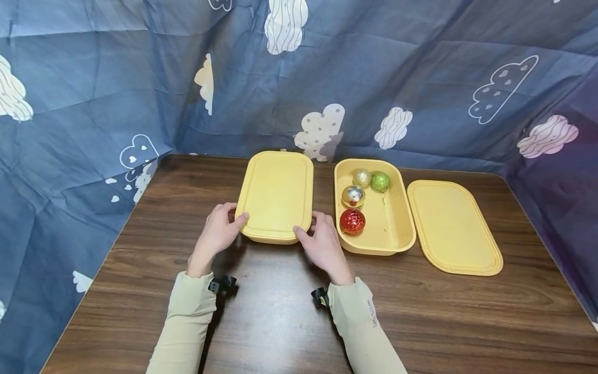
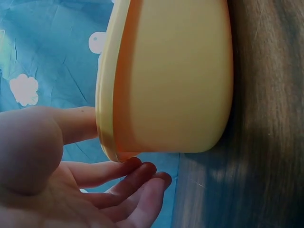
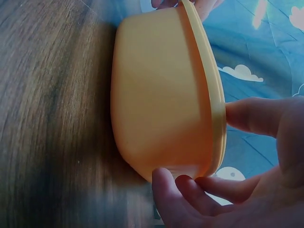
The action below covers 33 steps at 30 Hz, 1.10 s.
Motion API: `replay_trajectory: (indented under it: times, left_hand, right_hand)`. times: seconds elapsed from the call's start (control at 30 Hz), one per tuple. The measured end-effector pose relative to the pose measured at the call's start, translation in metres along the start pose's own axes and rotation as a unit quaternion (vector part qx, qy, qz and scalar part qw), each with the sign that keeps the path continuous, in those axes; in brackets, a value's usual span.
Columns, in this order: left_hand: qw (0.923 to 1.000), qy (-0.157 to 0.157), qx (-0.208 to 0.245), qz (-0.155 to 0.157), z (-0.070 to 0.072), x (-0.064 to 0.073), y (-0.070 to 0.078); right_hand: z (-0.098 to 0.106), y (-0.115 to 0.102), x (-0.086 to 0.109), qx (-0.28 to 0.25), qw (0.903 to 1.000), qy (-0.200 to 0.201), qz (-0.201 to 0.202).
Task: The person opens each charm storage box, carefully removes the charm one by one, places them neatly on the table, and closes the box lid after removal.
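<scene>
A yellow lidded food container [image 1: 277, 195] stands on the table between both hands, its lid seated on top. At its near left corner my left hand [image 1: 217, 231] pinches the rim, thumb on the lid and fingers below the edge. The left wrist view shows the container's wall [image 2: 175, 80] beside those curled fingers. My right hand [image 1: 322, 246] grips the near right corner the same way, its thumb on the lid. In the right wrist view, fingers [image 3: 166, 194] curl near the container's side [image 3: 156, 90], under the rim. What the container holds is hidden.
Right of it stands an open yellow container [image 1: 385, 236] with a red ball [image 1: 352, 222], a gold ball [image 1: 353, 196], a pale glitter ball [image 1: 362, 177] and a green ball [image 1: 380, 182]. A loose yellow lid [image 1: 455, 226] lies farther right. Blue cloth [image 1: 252, 104] hangs behind the table.
</scene>
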State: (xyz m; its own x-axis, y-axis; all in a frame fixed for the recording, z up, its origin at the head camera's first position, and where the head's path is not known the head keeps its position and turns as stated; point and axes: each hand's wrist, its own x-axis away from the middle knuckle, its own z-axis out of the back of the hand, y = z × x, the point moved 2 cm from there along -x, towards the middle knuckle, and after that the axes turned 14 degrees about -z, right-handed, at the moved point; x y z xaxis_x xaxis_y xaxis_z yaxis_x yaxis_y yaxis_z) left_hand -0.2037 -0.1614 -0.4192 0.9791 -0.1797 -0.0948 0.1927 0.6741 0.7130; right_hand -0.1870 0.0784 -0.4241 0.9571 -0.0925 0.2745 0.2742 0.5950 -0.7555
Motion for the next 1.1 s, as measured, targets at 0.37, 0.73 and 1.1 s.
replay_trajectory:
  times: [0.37, 0.73, 1.1]
  left_hand:
    - [1.0000, 0.002, 0.000, -0.009, -0.0011, -0.0003, 0.0003]
    - [0.9999, 0.005, 0.000, -0.013, 0.0027, 0.0008, 0.0038]
    - [0.9878, 0.078, 0.132, 0.030, 0.0046, -0.0020, 0.0087]
  right_hand:
    - [0.0002, 0.0012, -0.0007, -0.010, 0.9999, 0.003, 0.011]
    - [0.0032, -0.0027, -0.0004, -0.028, 0.9996, -0.004, 0.008]
    - [0.0052, -0.0053, 0.0012, -0.049, 0.9988, -0.006, 0.006]
